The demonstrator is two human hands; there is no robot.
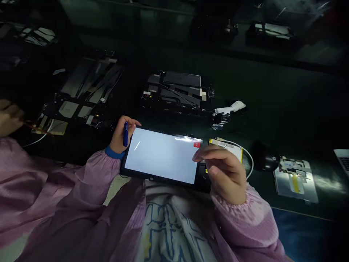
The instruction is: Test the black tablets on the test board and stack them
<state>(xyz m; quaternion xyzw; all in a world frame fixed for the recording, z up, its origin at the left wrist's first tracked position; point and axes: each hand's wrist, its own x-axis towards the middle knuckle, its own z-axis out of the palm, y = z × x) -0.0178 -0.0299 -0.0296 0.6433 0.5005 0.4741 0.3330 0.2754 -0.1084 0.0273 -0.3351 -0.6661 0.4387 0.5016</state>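
A tablet (160, 156) with a bright white lit screen and a black frame lies close to my body. My left hand (121, 134) grips its left edge, and a blue pen-like stick (125, 134) is also tucked in its fingers. A small red tab (196, 145) sits at the screen's upper right corner, on what looks like clear film. My right hand (226, 171) hovers over the right edge, its fingers stretched out and thumb apart, nothing visible in them. Whether its fingertips touch the screen I cannot tell.
Opened tablet bodies (177, 92) with batteries and cables lie on the dark table. A screen panel (231, 149) with a white cable (251, 160) is beside my right hand. Further right are a dark round object (265, 156) and a metal-backed panel (296, 182). Another person's hand (11, 118) works at far left.
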